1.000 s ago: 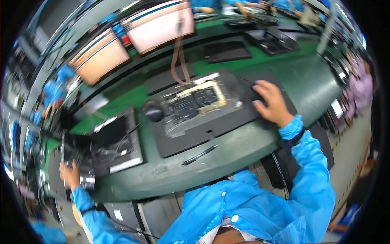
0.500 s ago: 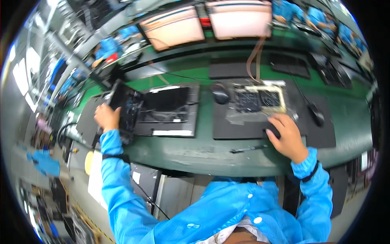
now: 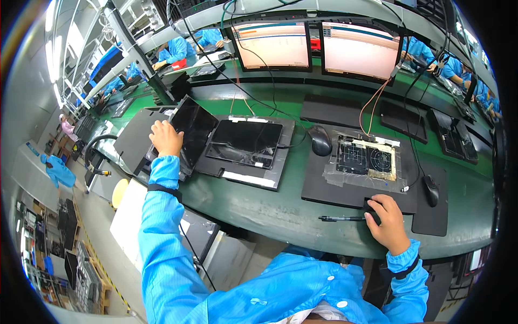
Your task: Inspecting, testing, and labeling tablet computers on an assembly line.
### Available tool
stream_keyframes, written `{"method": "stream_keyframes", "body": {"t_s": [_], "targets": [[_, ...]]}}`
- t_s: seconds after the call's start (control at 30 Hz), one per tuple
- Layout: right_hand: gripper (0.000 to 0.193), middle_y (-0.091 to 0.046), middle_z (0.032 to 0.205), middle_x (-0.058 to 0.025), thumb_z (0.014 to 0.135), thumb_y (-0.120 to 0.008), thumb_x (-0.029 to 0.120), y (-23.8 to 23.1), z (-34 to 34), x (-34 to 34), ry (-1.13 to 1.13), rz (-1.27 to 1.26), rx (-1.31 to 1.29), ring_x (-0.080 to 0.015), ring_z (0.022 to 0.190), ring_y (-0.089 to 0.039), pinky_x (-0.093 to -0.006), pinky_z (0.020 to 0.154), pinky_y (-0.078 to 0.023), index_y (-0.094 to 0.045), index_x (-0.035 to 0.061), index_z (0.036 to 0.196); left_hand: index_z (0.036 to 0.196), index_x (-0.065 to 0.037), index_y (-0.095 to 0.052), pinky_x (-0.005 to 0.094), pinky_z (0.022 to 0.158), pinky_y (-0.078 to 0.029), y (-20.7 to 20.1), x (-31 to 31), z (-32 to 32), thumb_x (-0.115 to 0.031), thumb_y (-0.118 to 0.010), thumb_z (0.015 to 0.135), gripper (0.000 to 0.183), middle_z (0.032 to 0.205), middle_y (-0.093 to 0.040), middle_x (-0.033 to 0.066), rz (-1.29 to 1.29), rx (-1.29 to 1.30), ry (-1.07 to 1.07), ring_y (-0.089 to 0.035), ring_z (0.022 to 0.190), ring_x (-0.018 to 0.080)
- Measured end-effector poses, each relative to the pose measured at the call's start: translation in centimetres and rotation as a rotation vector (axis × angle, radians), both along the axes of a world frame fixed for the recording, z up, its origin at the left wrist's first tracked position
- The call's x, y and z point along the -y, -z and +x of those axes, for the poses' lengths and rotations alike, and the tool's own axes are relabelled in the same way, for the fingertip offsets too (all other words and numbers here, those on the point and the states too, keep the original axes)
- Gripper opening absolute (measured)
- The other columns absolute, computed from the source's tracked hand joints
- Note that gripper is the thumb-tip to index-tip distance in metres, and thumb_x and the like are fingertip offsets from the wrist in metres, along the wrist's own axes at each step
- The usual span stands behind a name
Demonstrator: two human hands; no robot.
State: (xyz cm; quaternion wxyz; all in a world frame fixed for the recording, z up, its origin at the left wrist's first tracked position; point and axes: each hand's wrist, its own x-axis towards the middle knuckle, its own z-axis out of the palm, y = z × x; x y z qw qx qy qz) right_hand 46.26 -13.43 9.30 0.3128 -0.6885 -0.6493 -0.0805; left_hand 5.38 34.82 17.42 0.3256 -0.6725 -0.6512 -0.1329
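Observation:
My left hand (image 3: 167, 139) grips the edge of a glossy black tablet (image 3: 195, 127) that stands tilted at the left of the bench. Beside it, another black tablet (image 3: 245, 141) lies flat on a dark pad, with a cable at its right side. My right hand (image 3: 389, 222) curls at the front edge of the right-hand mat, its fingers and thumb around a small black thing mostly hidden beneath them. A black pen (image 3: 341, 218) lies just left of that hand. Further back on the mat sits a taped fixture (image 3: 366, 156) with black patterned panels and a pale frame.
One black mouse (image 3: 319, 141) rests left of the fixture, another mouse (image 3: 430, 190) at the right. Two lit monitors (image 3: 272, 46) stand behind the green bench (image 3: 253, 208). Loose cables hang across. Black tablets (image 3: 453, 135) lie at the far right. Co-workers in blue sit beyond.
The view has turned, so the bench sits lower and further right in it, and the picture is sharper. Both hands keep much the same places on the bench.

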Motion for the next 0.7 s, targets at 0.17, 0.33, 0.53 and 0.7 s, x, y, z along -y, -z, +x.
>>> {"method": "stream_keyframes", "body": {"t_s": [0.17, 0.33, 0.53, 0.7], "targets": [[0.033, -0.066, 0.116, -0.0162, 0.077, -0.079, 0.006, 0.2, 0.2, 0.3, 0.017, 0.005, -0.022, -0.0369, 0.107, -0.064, -0.045, 0.091, -0.053, -0.069, 0.0004, 0.108, 0.11, -0.005, -0.069, 0.0462, 0.092, -0.053, -1.1, -1.2, 0.4, -0.053, -0.088, 0.069, 0.065, 0.118, -0.062, 0.0113, -0.045, 0.042, -0.033, -0.06, 0.116, 0.0312], [0.032, -0.066, 0.116, -0.0161, 0.077, -0.079, 0.007, 0.4, -0.1, 0.9, 0.041, -0.004, -0.033, -0.0369, 0.108, -0.064, -0.0452, 0.091, -0.053, -0.07, 0.0009, 0.107, 0.113, -0.006, -0.072, 0.045, 0.095, -0.052, -1.4, -2.0, 1.7, -0.054, -0.085, 0.073, 0.064, 0.119, -0.064, 0.0107, -0.149, 0.077, -0.076, -0.061, 0.118, 0.0296], [0.031, -0.066, 0.116, -0.0159, 0.076, -0.079, 0.007, 0.8, -0.3, 1.1, 0.029, 0.002, -0.018, -0.0366, 0.108, -0.063, -0.0455, 0.093, -0.052, -0.07, 0.0009, 0.105, 0.118, -0.007, -0.071, 0.045, 0.097, -0.05, -1.9, -4.1, 2.1, -0.05, -0.085, 0.073, 0.063, 0.125, -0.063, 0.0117, -0.183, 0.144, -0.084, -0.06, 0.121, 0.031], [0.031, -0.066, 0.115, -0.0155, 0.076, -0.08, 0.008, 0.6, -0.5, 1.4, 0.049, 0.021, -0.014, -0.0365, 0.108, -0.063, -0.046, 0.094, -0.052, -0.07, 0.0013, 0.105, 0.12, -0.008, -0.069, 0.0467, 0.099, -0.05, -2.8, -5.7, 4.3, -0.051, -0.085, 0.072, 0.066, 0.125, -0.063, 0.0132, -0.136, 0.161, 0.002, -0.059, 0.121, 0.0333]]}}
